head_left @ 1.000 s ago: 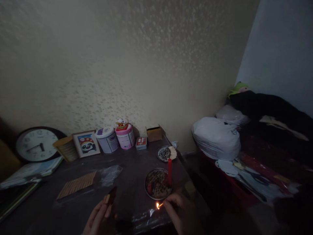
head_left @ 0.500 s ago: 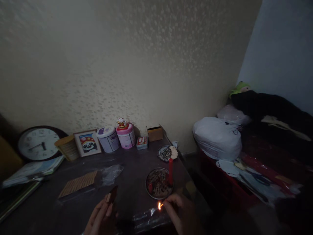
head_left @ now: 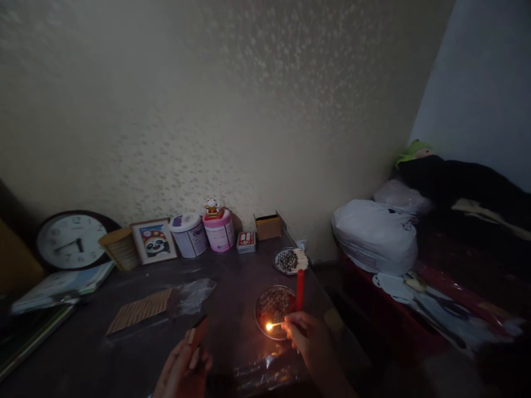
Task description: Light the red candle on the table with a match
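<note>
My right hand (head_left: 306, 337) pinches a burning match (head_left: 274, 325); its small flame hangs over the near edge of a round metal dish (head_left: 274, 307) full of dark bits. A red candle (head_left: 299, 289) stands upright at that dish's right side, just above my fingers. My left hand (head_left: 182, 371) holds a small matchbox (head_left: 197, 335) low at the table's front. A second, smaller dish (head_left: 287, 261) with a bundle of pale sticks (head_left: 302, 258) lies behind the candle.
Along the wall stand a clock (head_left: 71, 241), a basket (head_left: 120, 249), a framed panda picture (head_left: 154, 241), two tins (head_left: 189, 236), a card pack (head_left: 246, 241) and a cardboard box (head_left: 269, 225). A stick mat (head_left: 139, 310) and crumpled plastic (head_left: 194, 293) lie mid-table. Bags (head_left: 373, 235) pile to the right.
My right hand has carried the lit match up and forward, from the table's front edge to the dish beside the candle. The left hand with the matchbox has shifted slightly right.
</note>
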`<action>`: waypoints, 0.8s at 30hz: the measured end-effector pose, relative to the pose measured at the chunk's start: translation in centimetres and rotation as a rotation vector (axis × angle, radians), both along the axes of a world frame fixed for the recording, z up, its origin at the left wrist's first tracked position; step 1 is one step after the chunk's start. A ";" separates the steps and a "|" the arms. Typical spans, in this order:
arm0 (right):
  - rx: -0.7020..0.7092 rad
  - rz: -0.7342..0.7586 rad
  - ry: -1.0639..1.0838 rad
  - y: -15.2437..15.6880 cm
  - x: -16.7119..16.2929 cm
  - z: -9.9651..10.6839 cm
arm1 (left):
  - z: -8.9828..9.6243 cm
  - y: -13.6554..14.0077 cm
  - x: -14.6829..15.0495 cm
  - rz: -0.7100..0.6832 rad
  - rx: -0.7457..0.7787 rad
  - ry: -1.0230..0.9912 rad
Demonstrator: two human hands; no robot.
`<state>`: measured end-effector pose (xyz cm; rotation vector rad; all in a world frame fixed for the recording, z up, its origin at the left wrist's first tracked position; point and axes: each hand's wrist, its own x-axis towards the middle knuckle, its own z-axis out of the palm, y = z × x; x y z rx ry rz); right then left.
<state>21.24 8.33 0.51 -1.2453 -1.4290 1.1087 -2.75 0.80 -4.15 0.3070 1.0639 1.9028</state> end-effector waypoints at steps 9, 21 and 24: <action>-0.056 -0.079 0.052 0.8 -1.4 -1.2 | 1.6 -0.4 0.7 0.010 -0.001 -0.180; 0.079 -0.108 -0.123 1.1 -1.6 -1.5 | 0.9 -0.5 -0.1 -0.070 0.013 -0.151; 0.089 -0.118 -0.147 1.1 -1.8 -1.6 | 0.8 -0.6 -0.2 -0.069 -0.010 -0.137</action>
